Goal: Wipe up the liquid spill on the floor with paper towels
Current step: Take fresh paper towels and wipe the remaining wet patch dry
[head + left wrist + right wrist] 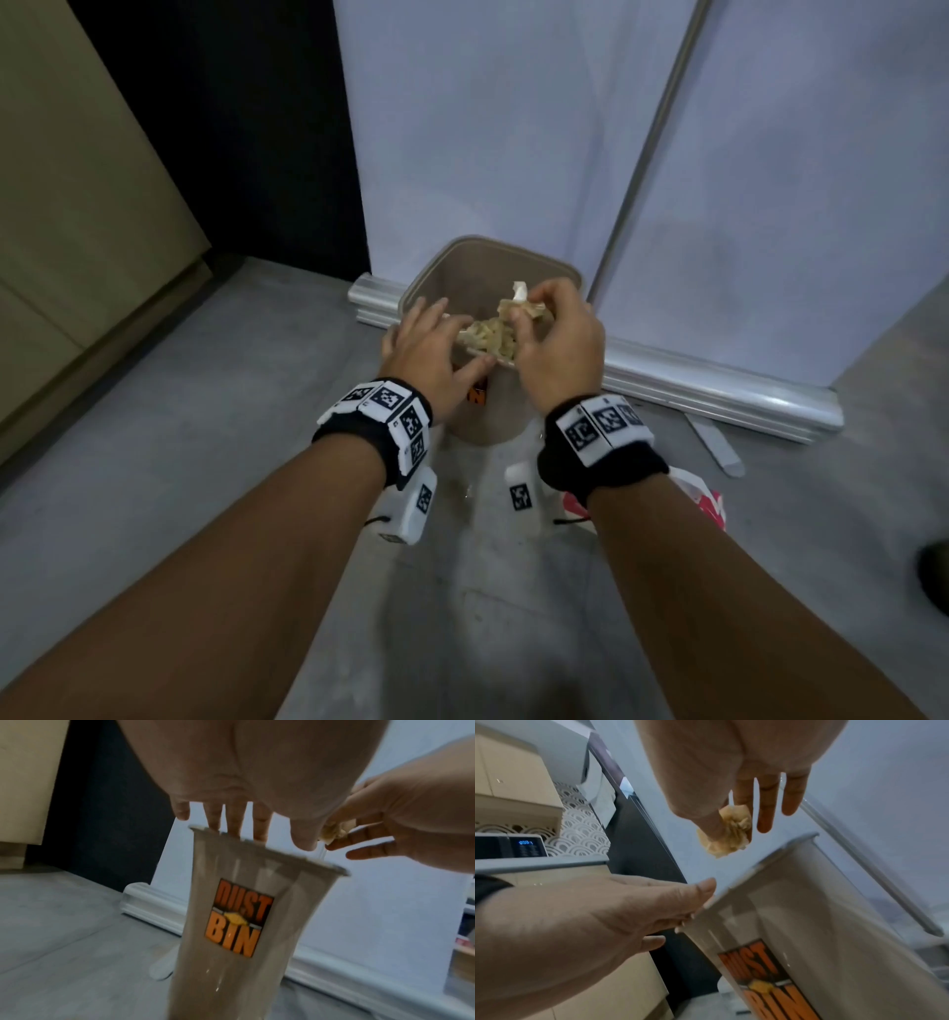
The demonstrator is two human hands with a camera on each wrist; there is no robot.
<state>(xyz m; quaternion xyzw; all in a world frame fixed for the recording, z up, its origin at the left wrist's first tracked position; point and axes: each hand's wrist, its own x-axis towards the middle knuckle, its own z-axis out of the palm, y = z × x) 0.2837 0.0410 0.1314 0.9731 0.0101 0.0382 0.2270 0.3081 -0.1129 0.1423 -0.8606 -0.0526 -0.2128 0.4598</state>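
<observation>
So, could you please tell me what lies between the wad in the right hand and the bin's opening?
Nothing: in the right wrist view the paper towel wad, pinched by the right hand, hangs over the dustbin rim with only bare air between.

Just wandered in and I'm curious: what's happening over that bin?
A person is throwing away a crumpled, yellow-stained paper towel wad. Their right hand pinches it above the open beige plastic dustbin, not yet dropped. Their left hand, fingers straight, touches the bin's rim. More stained paper lies inside.
</observation>
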